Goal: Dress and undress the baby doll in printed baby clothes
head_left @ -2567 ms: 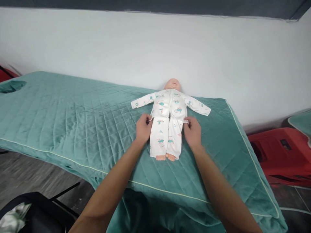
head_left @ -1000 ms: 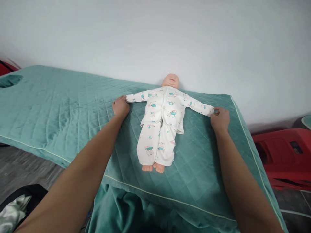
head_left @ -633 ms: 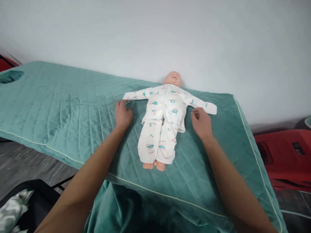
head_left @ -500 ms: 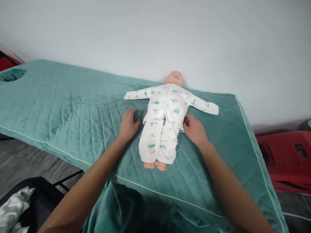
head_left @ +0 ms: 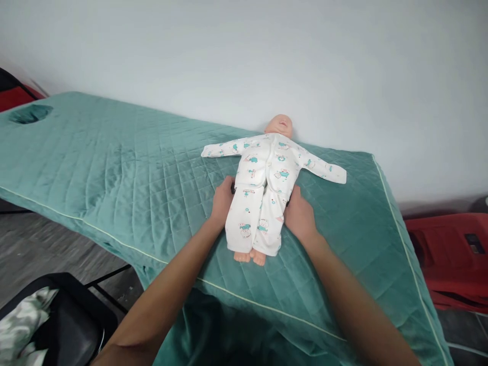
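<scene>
A baby doll [head_left: 280,125] lies on its back with its head by the wall. It wears a white printed jacket [head_left: 253,160] and matching white trousers [head_left: 242,216], and its bare feet show below the cuffs. Both sleeves stretch out sideways. At the waist, my left hand [head_left: 223,202] closes on the edge of the clothes, fingertips partly hidden. Opposite it, my right hand [head_left: 300,213] is closed against the clothes at the jacket's lower edge. Which layer each hand grips I cannot tell.
The doll lies on a bed with a green quilted cover [head_left: 152,178] that has a hole at its far left. A white wall [head_left: 244,61] runs behind. A black chair [head_left: 72,315] with crumpled cloth stands at lower left, and a red plastic object [head_left: 450,254] at right.
My left hand has moved right, from the cover to the doll's waist, and closed there. My right hand has shifted slightly at the other side. The view has swung a little left.
</scene>
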A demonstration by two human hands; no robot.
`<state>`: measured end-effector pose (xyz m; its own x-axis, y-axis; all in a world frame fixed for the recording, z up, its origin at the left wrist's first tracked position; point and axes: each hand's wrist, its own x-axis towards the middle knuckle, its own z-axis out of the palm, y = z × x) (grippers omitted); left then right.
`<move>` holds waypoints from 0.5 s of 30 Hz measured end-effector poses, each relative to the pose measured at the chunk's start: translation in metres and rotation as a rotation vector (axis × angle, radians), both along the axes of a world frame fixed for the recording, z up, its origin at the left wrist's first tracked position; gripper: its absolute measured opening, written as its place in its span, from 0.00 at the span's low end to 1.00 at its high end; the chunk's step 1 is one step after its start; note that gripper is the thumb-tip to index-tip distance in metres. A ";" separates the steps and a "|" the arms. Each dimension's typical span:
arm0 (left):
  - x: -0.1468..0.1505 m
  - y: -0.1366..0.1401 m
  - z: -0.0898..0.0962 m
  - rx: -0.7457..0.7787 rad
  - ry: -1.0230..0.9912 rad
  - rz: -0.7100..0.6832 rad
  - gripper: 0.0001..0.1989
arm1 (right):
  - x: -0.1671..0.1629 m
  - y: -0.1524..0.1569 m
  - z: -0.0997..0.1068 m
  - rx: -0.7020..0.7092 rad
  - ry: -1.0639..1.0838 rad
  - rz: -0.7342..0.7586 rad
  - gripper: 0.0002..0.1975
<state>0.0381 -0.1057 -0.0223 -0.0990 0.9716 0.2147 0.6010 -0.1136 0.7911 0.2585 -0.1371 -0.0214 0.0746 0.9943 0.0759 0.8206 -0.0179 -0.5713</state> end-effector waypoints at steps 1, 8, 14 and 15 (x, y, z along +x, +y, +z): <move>0.003 0.002 0.000 0.017 -0.041 0.020 0.04 | -0.002 0.001 0.000 -0.001 -0.003 -0.016 0.12; 0.017 0.014 -0.004 0.130 -0.167 0.095 0.07 | 0.002 0.009 -0.002 0.136 0.067 -0.050 0.04; 0.010 0.003 -0.003 0.127 -0.188 0.211 0.09 | 0.022 -0.001 0.000 0.289 0.019 -0.096 0.07; 0.009 0.003 -0.003 0.127 -0.189 0.221 0.10 | 0.024 -0.004 0.001 0.338 0.011 -0.086 0.08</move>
